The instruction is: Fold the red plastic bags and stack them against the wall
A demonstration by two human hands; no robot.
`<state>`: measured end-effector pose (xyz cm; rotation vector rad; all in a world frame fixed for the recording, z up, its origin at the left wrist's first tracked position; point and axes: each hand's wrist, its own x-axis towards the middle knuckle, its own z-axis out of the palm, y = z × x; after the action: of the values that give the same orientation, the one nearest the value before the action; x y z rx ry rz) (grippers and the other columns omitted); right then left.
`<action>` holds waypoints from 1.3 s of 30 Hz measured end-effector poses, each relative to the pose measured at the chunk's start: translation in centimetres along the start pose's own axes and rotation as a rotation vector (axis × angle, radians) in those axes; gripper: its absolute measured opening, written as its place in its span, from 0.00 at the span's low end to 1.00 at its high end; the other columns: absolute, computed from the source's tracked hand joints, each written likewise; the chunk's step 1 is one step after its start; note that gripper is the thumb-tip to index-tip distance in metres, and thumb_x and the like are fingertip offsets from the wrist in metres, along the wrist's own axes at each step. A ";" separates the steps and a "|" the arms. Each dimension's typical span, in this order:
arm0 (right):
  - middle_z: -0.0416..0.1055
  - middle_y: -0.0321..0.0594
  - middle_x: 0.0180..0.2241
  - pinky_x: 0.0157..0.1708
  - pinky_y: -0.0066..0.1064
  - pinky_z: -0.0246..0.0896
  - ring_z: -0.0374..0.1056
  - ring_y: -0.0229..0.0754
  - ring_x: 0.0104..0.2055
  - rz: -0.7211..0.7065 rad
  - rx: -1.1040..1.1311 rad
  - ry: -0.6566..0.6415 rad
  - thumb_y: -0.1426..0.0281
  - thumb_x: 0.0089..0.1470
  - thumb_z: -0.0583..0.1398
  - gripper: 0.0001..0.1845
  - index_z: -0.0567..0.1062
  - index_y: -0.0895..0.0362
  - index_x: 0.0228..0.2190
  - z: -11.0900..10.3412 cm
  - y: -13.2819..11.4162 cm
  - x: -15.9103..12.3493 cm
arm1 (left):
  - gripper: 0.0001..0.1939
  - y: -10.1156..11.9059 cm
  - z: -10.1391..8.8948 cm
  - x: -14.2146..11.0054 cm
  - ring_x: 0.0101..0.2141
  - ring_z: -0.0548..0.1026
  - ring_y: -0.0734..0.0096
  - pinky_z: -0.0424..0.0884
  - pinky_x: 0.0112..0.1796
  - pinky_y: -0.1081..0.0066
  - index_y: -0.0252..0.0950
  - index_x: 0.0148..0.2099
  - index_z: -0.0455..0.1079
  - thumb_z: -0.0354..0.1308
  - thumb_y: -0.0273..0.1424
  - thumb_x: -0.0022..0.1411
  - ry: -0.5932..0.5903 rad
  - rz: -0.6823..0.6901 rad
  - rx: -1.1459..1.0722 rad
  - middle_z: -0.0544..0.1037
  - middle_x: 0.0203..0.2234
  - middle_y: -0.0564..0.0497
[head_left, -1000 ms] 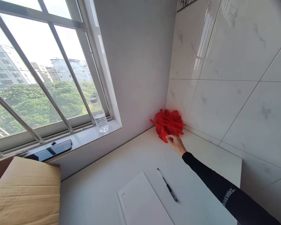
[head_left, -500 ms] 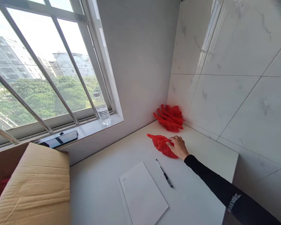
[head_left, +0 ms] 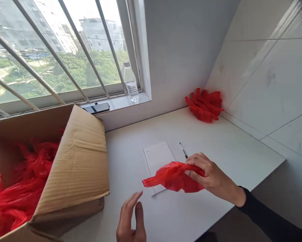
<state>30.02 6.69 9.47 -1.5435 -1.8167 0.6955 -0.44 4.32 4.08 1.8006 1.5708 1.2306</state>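
The bench [head_left: 216, 141] is a plain white surface set into a corner: a grey painted wall with a barred window [head_left: 65, 50] ahead of the hands, and glossy marble-look tiles [head_left: 267, 77] to the right of the right hand.

The right hand [head_left: 211, 176] is closed in a pinch on one crumpled red plastic bag [head_left: 173, 176], held just above the bench; thumb and fingers grip its right end and the rest trails toward the left hand. The left hand [head_left: 132, 222] is open and holds nothing, fingers raised, just below and left of the bag, not touching it.

Item count:
- One sheet of white paper [head_left: 158, 156] on the bench, directly beyond the held bag.
- One black pen [head_left: 183, 150] just right of the paper, beyond the right hand.
- One bunch of red bags [head_left: 205, 106] in the far corner, well beyond the right hand.
- One open cardboard box [head_left: 77, 161] left of the left hand, holding more red bags [head_left: 17, 195]; their number cannot be told.
- One clear water bottle [head_left: 130, 82] and one dark phone [head_left: 97, 108] on the window sill, well beyond both hands.
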 end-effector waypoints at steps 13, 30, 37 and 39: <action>0.65 0.40 0.61 0.65 0.60 0.60 0.54 0.56 0.67 -0.058 -0.097 -0.011 0.63 0.71 0.56 0.12 0.81 0.42 0.46 6.1 0.8 -5.5 | 0.08 1.7 2.4 -0.6 0.41 0.77 0.60 0.75 0.41 0.62 0.43 0.46 0.76 0.55 0.29 0.72 -0.354 0.029 -0.110 0.81 0.38 0.49; 0.68 0.41 0.54 0.74 0.65 0.34 0.62 0.50 0.63 -0.042 -0.053 0.007 0.62 0.70 0.58 0.06 0.74 0.45 0.45 6.5 0.1 -6.0 | 0.10 2.6 1.6 -1.1 0.33 0.75 0.65 0.74 0.34 0.68 0.47 0.49 0.79 0.59 0.31 0.69 -0.396 -0.010 -0.068 0.79 0.32 0.52; 0.72 0.44 0.49 0.53 0.53 0.69 0.66 0.55 0.56 0.095 -0.011 0.116 0.61 0.70 0.55 0.08 0.74 0.47 0.44 4.8 0.7 -6.8 | 0.10 2.2 0.6 -1.9 0.44 0.79 0.61 0.75 0.30 0.72 0.44 0.51 0.76 0.57 0.37 0.73 -0.183 -0.174 -0.027 0.80 0.45 0.47; 0.73 0.43 0.47 0.50 0.49 0.70 0.67 0.53 0.52 0.110 0.036 0.047 0.60 0.69 0.56 0.09 0.72 0.47 0.48 5.1 0.1 -6.7 | 0.17 3.0 0.8 -1.8 0.55 0.74 0.56 0.76 0.31 0.73 0.48 0.62 0.72 0.57 0.36 0.72 -0.219 -0.102 -0.014 0.74 0.57 0.45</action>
<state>26.88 0.21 5.20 -1.6322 -1.6862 0.7336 1.92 2.03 5.52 1.7574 1.5053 0.9611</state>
